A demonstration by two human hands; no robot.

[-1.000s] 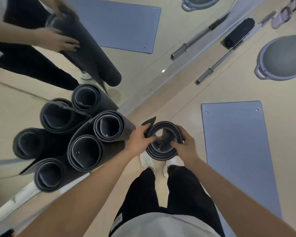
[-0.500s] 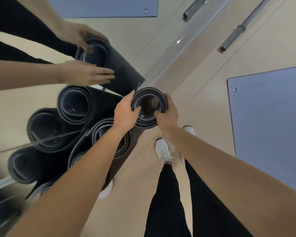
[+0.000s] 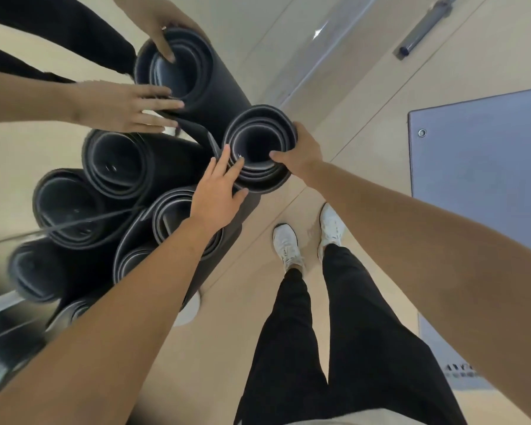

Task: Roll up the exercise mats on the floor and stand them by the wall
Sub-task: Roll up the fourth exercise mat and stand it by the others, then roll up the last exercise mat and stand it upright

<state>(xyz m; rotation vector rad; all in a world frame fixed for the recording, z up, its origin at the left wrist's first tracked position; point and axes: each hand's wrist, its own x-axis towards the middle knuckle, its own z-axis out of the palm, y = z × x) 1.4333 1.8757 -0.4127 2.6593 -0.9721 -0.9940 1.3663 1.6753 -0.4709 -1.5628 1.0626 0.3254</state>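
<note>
Head view. The rolled mat (image 3: 267, 179) stands on end just above frame centre, seen from the top. It is dark grey to black, wound in several loose coils with a paler edge line and a hollow dark core. Its loose outer flap sticks out at 9 o'clock.

My left hand (image 3: 215, 194) comes in from 7 o'clock, fingers (image 3: 227, 154) straight and slightly spread, their tips against the coil's rim at its 8 o'clock side. My right hand (image 3: 304, 151) is at the roll's 3 o'clock, thumb hooked inside the core and the other fingers wrapped round the outside, gripping the rim.

More rolled mats (image 3: 178, 216) of the same dark colour stand on end at 7 to 8 o'clock of mine, touching it, partly under my left forearm.

The mirror wall (image 3: 28, 148) fills the frame from 8 to 12 o'clock and doubles the rolls and both hands. Mine sits right at its base.

The floor (image 3: 380, 102) is smooth beige. A flat mat (image 3: 478, 167), blue-grey with a metal eyelet near its corner, lies at 3 o'clock. A barbell (image 3: 423, 29) lies at 1 o'clock. My white shoes (image 3: 287, 243) and black trousers (image 3: 288, 332) are at 5 to 6 o'clock.
</note>
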